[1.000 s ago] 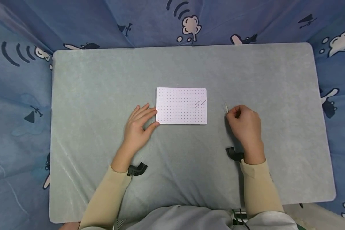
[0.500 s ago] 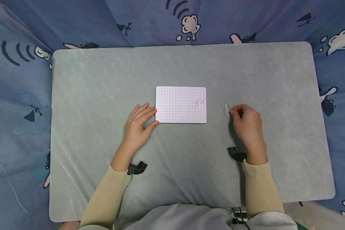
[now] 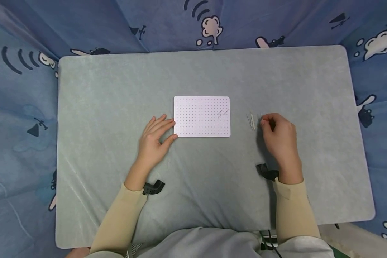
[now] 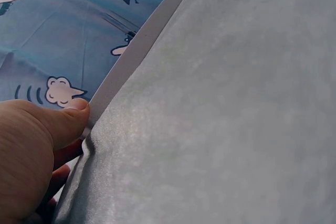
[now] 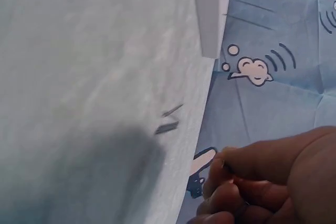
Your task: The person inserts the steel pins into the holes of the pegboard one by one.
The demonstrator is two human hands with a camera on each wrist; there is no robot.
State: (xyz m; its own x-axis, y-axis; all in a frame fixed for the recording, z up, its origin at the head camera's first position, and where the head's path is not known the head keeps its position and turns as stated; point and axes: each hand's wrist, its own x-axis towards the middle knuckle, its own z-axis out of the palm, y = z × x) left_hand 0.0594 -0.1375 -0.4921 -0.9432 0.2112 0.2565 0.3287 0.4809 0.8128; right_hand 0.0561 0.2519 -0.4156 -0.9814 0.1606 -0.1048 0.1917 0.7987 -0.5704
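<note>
A white pegboard with rows of small holes lies mid-table. Two thin metal pins stick up from its right part, and they also show in the right wrist view. My left hand touches the board's left side with extended fingers, its thumb at the near left corner. To the right lies a small pile of thin pins. Just right of that pile, my right hand pinches a thin pin between thumb and index finger. Most of this pin is hidden by the fingers.
A grey cloth covers the table. Blue patterned fabric hangs along its back and sides. Each wrist wears a black camera mount, one on the left and one on the right.
My right hand has drawn away from the pin pile, slightly to the right, with one pin in its fingertips. The pile is now uncovered. The left hand stays at the board.
</note>
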